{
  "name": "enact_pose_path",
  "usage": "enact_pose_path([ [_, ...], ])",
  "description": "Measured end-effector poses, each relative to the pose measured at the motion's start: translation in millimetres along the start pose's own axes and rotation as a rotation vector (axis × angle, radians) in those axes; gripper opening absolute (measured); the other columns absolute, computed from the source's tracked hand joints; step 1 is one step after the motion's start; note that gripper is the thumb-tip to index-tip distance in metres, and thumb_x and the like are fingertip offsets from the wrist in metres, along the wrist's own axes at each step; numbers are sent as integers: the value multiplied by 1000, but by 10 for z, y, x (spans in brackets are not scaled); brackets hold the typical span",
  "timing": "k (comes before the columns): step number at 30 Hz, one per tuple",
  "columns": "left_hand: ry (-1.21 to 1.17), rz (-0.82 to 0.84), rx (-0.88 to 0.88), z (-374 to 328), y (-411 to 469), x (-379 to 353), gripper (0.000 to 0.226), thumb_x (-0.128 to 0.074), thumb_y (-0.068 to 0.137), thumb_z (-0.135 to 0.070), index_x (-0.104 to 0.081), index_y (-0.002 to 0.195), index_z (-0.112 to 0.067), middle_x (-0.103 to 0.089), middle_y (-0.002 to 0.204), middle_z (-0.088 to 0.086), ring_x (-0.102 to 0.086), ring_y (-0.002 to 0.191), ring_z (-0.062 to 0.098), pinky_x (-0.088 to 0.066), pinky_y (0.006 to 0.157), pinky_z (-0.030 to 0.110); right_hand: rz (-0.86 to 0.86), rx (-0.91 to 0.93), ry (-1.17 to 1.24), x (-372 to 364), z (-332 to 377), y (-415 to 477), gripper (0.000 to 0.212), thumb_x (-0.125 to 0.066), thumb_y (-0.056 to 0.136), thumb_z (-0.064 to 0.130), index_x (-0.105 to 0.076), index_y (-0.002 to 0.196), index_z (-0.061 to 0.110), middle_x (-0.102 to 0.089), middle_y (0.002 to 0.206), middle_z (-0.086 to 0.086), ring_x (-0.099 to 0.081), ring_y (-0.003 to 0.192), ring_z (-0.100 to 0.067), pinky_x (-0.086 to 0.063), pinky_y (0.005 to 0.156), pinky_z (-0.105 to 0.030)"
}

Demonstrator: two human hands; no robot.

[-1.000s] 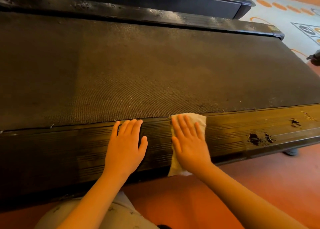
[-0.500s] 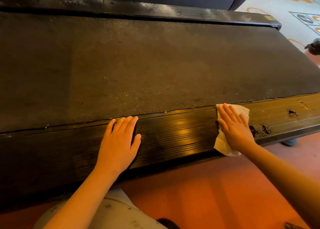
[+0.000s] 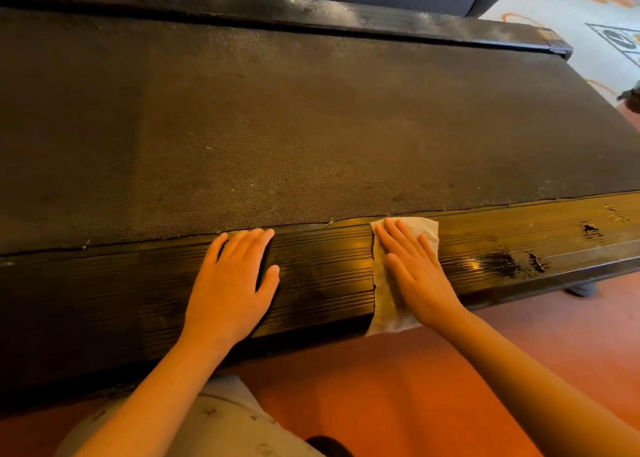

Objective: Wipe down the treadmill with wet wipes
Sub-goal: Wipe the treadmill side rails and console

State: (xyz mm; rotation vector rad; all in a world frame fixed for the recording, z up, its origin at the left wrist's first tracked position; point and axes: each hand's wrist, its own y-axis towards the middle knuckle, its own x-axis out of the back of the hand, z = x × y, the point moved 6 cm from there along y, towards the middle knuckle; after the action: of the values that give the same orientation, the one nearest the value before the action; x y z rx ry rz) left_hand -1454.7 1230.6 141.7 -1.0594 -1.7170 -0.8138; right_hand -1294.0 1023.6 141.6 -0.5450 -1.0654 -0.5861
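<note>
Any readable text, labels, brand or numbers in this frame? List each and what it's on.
No legible text anywhere.
floor marking: a circle symbol in an outlined frame, cut off at the picture edge, too blurred to read.
near side rail: scuffs only, no lettering.
wet wipe: plain, no print.
treadmill belt: no brand visible.

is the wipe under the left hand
No, the wipe lies flat under the right hand, while the left hand rests bare on the rail.

Under our right fingers point(image 3: 400, 240) we see a white wipe point(image 3: 425, 229); beside them a black ribbed rail point(image 3: 322, 269), beyond them a dark cross-hatched belt point(image 3: 277, 127); orange floor point(image 3: 398, 387).
</note>
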Motion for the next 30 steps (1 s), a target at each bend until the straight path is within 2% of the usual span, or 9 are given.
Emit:
enact_pose_path([
  [2, -6, -3, -1, 1, -1, 4, 62, -24, 93, -49, -42, 145, -19, -48, 145, -3, -37, 139, 13, -17, 120, 37, -39, -2, 144, 78, -88, 2, 51, -19, 94, 36, -14, 145, 35, -11, 157, 16, 2, 143, 9, 4, 121, -26],
  [5, -2, -1, 3, 8, -6, 4, 62, -24, 93, -49, -42, 145, -20, -47, 145, -3, -36, 139, 13, -16, 120, 37, -53, 12, 16, 77, -129, -10, 57, -17, 91, 38, -12, 147, 31, -10, 157, 14, 1, 145, 5, 8, 118, -20],
  [10, 1, -2, 7, 7, -3, 6, 62, -24, 93, -49, -42, 145, -20, -47, 145, -3, -37, 139, 13, -15, 120, 37, -51, -9, -217, -93, 140, 11, 66, -1, 85, 42, 4, 148, 22, 5, 160, 5, 10, 148, -9, 11, 120, -32],
  [14, 2, 4, 4, 13, -6, 9, 62, -23, 93, -49, -41, 145, -21, -46, 146, -4, -35, 139, 11, -12, 120, 34, -66, 90, -208, -263, 487, 36, 65, -9, 91, 40, -7, 152, 17, -2, 160, 3, 5, 149, -11, 5, 121, -39],
  [17, 3, 13, -5, 15, -8, 10, 64, -21, 93, -50, -40, 146, -20, -45, 147, -3, -34, 139, 11, -12, 120, 34, -88, 101, -225, -202, 310, -4, 65, -15, 89, 35, -12, 152, 20, -7, 159, 7, -1, 148, -8, 1, 120, -39],
  [21, -1, 11, 1, 0, -8, 23, 63, -23, 93, -48, -42, 144, -19, -48, 145, -2, -37, 138, 12, -16, 120, 36, -42, -80, -267, 113, -473, -100, 68, 1, 79, 40, 6, 146, 29, 4, 159, 9, 10, 145, -2, 8, 118, -31],
  [25, -5, 9, 10, -15, 0, 23, 61, -24, 92, -47, -43, 143, -19, -49, 143, -3, -38, 136, 12, -17, 120, 37, -44, -277, -216, 354, -959, -193, 74, 9, 77, 49, 8, 147, 26, 4, 162, 2, 12, 142, -1, 12, 117, -29],
  [27, -6, 8, 13, -23, -5, 27, 62, -25, 92, -47, -44, 143, -18, -50, 142, -2, -40, 136, 13, -18, 120, 37, -25, -294, -272, 292, -805, -178, 74, 12, 76, 48, 13, 146, 23, 8, 162, 1, 15, 143, -4, 11, 119, -33],
  [30, -12, 16, 22, -26, 2, 31, 62, -24, 91, -48, -43, 143, -19, -49, 143, -3, -39, 136, 13, -17, 120, 37, -17, -126, -315, -15, -141, -113, 69, 6, 81, 43, 11, 146, 19, 7, 161, -1, 11, 147, -13, 5, 121, -40],
])
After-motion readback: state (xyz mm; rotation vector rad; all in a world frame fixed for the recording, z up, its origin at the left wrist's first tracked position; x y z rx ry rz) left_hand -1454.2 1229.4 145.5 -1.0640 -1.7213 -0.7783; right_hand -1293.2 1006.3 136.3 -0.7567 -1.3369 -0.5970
